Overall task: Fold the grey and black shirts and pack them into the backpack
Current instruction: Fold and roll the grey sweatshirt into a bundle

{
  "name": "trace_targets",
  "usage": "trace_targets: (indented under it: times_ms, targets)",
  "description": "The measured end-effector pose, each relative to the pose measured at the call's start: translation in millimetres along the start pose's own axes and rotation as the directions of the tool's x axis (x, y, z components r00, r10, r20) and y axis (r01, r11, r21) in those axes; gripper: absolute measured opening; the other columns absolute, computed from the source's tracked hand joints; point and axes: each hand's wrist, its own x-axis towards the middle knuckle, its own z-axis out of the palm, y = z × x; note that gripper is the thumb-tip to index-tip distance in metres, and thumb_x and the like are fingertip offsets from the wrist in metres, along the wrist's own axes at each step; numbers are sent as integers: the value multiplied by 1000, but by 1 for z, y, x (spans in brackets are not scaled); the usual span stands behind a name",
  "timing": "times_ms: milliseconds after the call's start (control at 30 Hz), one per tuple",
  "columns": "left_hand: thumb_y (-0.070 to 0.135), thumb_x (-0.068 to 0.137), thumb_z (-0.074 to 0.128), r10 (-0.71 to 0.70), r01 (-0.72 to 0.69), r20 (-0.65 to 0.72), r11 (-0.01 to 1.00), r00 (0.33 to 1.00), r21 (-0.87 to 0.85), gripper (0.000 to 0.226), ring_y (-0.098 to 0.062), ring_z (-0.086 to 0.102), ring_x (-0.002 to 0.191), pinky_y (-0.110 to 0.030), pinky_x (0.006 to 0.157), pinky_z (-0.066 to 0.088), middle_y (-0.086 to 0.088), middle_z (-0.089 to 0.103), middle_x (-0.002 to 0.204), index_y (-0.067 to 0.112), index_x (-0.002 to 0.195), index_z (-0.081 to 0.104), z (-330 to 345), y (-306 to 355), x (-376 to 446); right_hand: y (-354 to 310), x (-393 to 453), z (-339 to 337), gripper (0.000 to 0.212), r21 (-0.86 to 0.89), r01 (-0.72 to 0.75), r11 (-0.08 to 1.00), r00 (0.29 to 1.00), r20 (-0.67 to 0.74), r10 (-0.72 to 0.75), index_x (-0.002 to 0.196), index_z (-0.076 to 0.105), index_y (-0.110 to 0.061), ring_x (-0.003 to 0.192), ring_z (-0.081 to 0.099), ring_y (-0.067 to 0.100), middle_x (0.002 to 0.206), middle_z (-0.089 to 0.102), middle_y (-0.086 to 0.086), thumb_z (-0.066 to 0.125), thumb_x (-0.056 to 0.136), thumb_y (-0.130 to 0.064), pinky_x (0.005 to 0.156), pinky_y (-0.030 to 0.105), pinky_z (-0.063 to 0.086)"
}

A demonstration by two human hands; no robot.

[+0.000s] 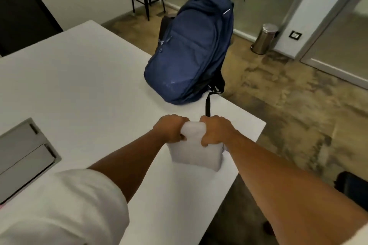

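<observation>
Left hand (172, 130): knuckles up, fingers curled, gripping.
Right hand (216, 130): fingers curled, thumb tucked beneath, gripping.
Spacing: hands close together, side by side.
Arms: both stretched forward; white sleeve (65, 207) on left upper arm.

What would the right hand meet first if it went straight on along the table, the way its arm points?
Probably the black strap lying just beyond the right hand, then the backpack. The hand grips the folded shirt, and depth is unclear.
</observation>
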Motion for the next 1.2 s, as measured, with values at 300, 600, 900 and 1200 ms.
trace_targets:
  times_ms: [300,600,900,1200]
  targets:
    - [22,104,53,34,-86,-272,979,962,-183,51,-22,44,141,-35,119,28,3,44,156,28,153,40,25,48,44,41,-8,31,79,-25,-186,982,937,-304,169,150,31,-28,128,42,29,146,42,5,70,81,-35,104,44,39]
    - [21,86,64,118,-77,174,971,978,-228,82,-11,30,147,-30,120,28,18,20,165,31,158,28,136,-7,-3,4,-19,137,58,18,-146,989,988,-48,147,133,57,-21,132,32,31,145,40,6,32,89,-51,107,48,29]
    - [44,104,25,63,-161,-327,946,943,-283,59,-26,44,142,-44,120,33,-10,47,153,11,149,46,165,36,38,31,29,167,50,125,-134,983,913,-369,172,141,51,-11,147,26,34,156,36,14,32,102,-36,120,49,23]
    - [46,106,13,-91,30,-299,979,950,-204,63,-24,18,154,-56,123,18,-6,22,166,15,160,22,210,39,46,44,31,220,80,389,-282,877,764,-462,451,157,18,-13,153,4,23,166,9,5,33,95,-61,121,54,9]
